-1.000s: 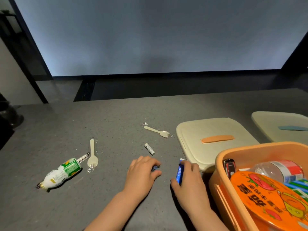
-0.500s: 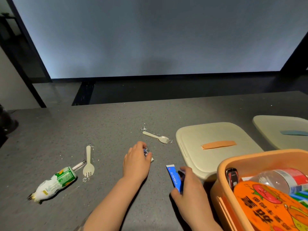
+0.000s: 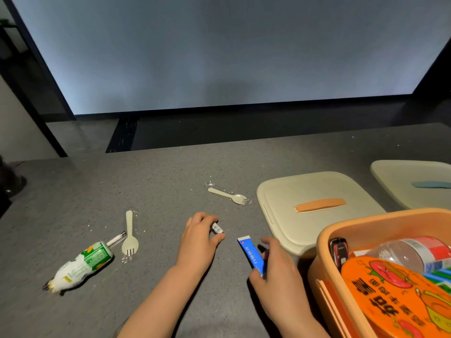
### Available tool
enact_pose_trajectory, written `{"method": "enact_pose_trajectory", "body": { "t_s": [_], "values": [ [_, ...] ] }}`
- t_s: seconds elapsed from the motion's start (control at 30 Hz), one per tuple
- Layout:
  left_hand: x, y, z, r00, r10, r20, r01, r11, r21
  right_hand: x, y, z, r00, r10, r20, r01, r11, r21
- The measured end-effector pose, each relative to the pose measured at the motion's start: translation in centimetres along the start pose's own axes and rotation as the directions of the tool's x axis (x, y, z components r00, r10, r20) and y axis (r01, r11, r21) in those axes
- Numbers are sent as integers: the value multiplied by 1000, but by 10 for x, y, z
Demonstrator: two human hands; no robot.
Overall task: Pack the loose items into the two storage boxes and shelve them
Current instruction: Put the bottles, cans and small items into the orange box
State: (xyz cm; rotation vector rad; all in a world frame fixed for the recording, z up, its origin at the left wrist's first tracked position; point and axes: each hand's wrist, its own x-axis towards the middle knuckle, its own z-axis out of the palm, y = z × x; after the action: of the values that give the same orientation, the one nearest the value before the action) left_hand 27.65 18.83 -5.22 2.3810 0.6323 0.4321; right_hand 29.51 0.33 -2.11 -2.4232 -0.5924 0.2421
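My left hand pinches a small white battery on the grey table. My right hand grips a flat blue packet, tilted up off the table. An orange storage box at the right edge holds a toy car, a clear bottle and an orange-lidded bowl. Loose on the table lie a wrapped fork, a wrapped spork and a small green-and-white drink bottle with a straw.
A cream lid with an orange handle lies just behind the orange box. A second cream lid with a blue handle sits at the far right. The table's far edge runs in front of a dark gap and a pale wall.
My left hand slid forward from a spot near my right hand to the white battery and took it. My right hand lifted the blue packet from on edge to a tilted, face-up hold.
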Motion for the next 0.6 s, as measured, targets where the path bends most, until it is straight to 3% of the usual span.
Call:
{"method": "enact_pose_trajectory", "body": {
  "t_s": [0.33,0.6],
  "values": [
    [-40,3,-32,999,-13,-51,9,997,-74,-17,-14,-9,999,-49,-22,50,997,52],
    [-63,73,-91,971,104,-215,-123,990,-75,-40,-50,-53,962,-213,-172,237,963,131]
  ]
}}
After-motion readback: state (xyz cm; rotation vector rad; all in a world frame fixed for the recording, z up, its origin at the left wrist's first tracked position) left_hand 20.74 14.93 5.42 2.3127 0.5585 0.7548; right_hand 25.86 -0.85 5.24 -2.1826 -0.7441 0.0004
